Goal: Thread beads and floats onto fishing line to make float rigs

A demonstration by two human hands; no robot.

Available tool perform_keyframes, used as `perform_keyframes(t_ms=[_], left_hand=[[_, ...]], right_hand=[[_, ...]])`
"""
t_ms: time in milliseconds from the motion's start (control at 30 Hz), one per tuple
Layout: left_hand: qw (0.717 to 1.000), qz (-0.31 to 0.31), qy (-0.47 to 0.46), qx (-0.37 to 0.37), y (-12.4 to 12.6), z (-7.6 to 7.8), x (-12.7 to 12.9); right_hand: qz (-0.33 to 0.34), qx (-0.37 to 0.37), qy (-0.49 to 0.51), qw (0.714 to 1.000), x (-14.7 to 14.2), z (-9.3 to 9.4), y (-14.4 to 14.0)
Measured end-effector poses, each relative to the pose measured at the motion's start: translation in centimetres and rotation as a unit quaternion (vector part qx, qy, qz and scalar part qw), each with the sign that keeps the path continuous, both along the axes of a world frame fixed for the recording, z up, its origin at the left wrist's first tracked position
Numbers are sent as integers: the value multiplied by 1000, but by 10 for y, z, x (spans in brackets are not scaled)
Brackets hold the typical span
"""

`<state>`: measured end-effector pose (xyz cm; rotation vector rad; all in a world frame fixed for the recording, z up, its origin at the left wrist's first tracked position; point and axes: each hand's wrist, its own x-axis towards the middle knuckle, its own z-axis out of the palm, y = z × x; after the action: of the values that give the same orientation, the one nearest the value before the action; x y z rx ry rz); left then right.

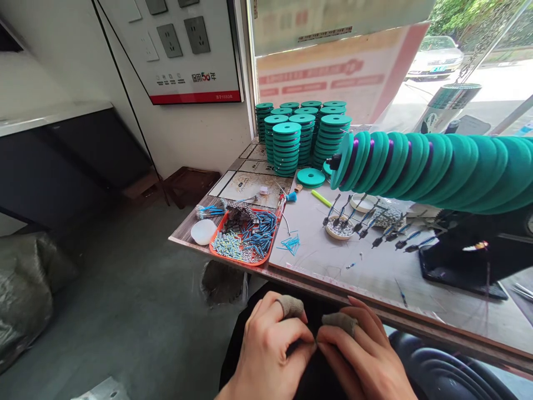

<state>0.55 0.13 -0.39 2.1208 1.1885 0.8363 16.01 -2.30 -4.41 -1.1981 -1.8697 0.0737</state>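
The pale, scuffed bench point(375, 272) stood by a window, grey concrete floor at its nine o'clock. Stacked glossy teal discs point(302, 136) rose at twelve o'clock, an orange tray point(245, 236) of small striped parts nearer. Below the edge, the left hand point(266, 350) and right hand point(362, 355) met, fabric-capped fingers point(290, 306) pinched together; what they gripped was too small to tell.

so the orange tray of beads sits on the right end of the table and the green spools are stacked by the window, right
Not quite. In the head view the orange tray sits at the left end of the table, near its corner. The green spools are indeed stacked by the window.
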Motion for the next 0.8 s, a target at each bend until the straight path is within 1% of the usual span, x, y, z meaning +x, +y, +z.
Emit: perform_keyframes(t_ms=[233, 567, 800], left_hand=[[1000, 1, -7, 12, 1, -1, 1], [1000, -1, -10, 10, 1, -2, 0], [1000, -5, -7, 13, 1, -2, 0]], right_hand=[[-9, 9, -2, 1000, 0, 1, 0], [-2, 6, -9, 1000, -1, -1, -2], [-23, 13, -2, 1000, -3, 0, 0]])
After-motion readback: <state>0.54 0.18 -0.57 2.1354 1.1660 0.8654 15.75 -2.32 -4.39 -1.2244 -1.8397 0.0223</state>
